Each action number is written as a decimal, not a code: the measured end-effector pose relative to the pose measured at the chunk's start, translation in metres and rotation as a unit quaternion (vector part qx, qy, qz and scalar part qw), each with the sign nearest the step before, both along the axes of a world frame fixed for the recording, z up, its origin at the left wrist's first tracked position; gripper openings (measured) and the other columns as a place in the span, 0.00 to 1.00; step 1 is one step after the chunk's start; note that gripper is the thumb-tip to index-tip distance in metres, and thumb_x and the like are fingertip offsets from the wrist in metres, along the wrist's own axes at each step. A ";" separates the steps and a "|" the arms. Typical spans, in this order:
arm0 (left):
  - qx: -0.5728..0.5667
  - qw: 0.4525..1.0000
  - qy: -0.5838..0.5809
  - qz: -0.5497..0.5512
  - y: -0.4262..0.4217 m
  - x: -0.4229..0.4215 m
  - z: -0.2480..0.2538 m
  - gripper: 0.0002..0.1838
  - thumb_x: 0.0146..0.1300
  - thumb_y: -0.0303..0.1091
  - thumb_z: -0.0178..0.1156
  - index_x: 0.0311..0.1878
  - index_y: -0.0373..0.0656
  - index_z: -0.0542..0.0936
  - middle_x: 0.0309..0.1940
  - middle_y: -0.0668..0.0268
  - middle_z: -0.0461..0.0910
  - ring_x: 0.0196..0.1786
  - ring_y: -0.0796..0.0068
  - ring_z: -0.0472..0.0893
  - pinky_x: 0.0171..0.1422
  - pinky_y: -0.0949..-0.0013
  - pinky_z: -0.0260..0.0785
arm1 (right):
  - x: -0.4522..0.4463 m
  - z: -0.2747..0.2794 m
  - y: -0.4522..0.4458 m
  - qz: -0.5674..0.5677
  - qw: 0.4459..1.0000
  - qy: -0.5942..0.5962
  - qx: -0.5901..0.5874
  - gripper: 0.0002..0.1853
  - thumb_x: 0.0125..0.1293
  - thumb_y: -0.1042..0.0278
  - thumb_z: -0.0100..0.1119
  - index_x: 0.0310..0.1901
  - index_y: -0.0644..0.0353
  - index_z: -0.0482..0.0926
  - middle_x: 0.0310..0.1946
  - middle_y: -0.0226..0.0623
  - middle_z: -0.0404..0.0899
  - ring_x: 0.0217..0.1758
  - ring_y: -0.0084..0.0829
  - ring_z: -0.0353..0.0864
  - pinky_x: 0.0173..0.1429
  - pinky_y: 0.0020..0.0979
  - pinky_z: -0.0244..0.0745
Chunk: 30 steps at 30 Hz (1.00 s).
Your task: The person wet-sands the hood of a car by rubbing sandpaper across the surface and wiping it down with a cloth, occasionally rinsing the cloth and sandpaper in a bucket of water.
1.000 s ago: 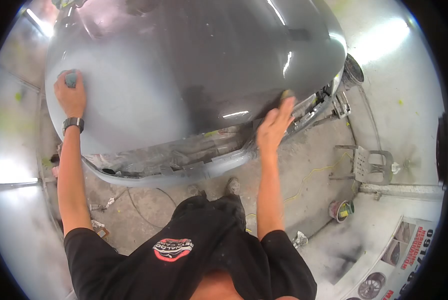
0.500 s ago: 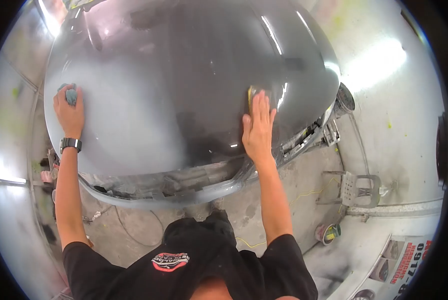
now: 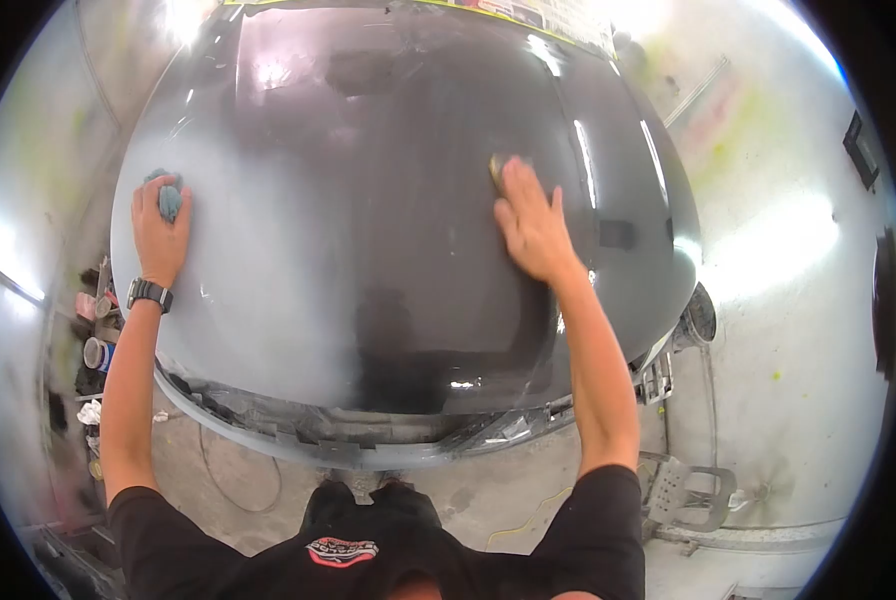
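Observation:
A car hood (image 3: 418,260), pale grey on the left and dark, glossy grey toward the right, spreads out before me. My left hand (image 3: 162,240), with a black watch (image 3: 150,293) at its wrist, is closed around a bunched blue-grey cloth (image 3: 170,204) at the hood's left side. Right of the hood's middle, my right hand (image 3: 536,222) presses its fingers over a small yellow-edged pad (image 3: 496,172) on the dark paint. The fingers cover most of this pad, so its exact kind is unclear.
Below the hood's front edge lies the exposed front frame (image 3: 368,456). A dark bucket (image 3: 698,318) is beyond the right front corner. A grey plastic chair (image 3: 690,494) lies on the floor at right. Cans and rags (image 3: 96,352) crowd the left. Masking paper (image 3: 568,22) borders the hood's far edge.
My right hand has slid the pad slightly farther up the hood, its forearm now angled leftward. My left hand still grips the cloth. The view has shifted, showing more of the far edge.

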<state>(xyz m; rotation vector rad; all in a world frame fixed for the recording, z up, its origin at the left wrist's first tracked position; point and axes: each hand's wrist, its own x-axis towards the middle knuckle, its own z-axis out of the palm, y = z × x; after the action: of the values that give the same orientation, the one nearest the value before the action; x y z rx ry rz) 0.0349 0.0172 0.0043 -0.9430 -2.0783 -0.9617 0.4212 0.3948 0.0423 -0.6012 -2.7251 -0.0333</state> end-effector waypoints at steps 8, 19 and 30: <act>0.000 1.000 -0.001 0.006 0.002 -0.005 0.002 0.16 0.69 0.38 0.69 0.55 0.43 0.80 0.53 0.55 0.80 0.60 0.49 0.77 0.66 0.52 0.70 | 0.017 0.016 -0.003 0.060 0.992 -0.109 -0.026 0.36 0.83 0.53 0.45 0.86 0.54 0.49 0.88 0.40 0.46 0.90 0.42 0.44 0.88 0.63 0.37; 0.023 1.000 0.012 0.006 0.001 0.000 0.006 0.16 0.67 0.37 0.69 0.54 0.43 0.81 0.52 0.54 0.81 0.58 0.47 0.78 0.64 0.51 0.71 | -0.006 0.014 -0.059 0.153 0.974 -0.168 -0.012 0.43 0.78 0.54 0.54 0.85 0.59 0.46 0.88 0.45 0.43 0.90 0.48 0.43 0.87 0.63 0.41; 0.046 0.999 0.004 -0.006 -0.002 -0.001 0.007 0.14 0.68 0.35 0.70 0.51 0.41 0.81 0.50 0.54 0.81 0.56 0.48 0.80 0.63 0.53 0.72 | -0.160 0.021 -0.007 0.070 0.996 -0.047 -0.004 0.35 0.83 0.51 0.43 0.84 0.60 0.54 0.87 0.43 0.48 0.90 0.45 0.46 0.86 0.64 0.44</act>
<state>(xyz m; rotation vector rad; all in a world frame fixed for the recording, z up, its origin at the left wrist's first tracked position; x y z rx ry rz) 0.0342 0.0155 0.0116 -0.9123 -2.0057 -1.0479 0.2610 0.3880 0.0633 -0.4189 -2.8525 -0.0164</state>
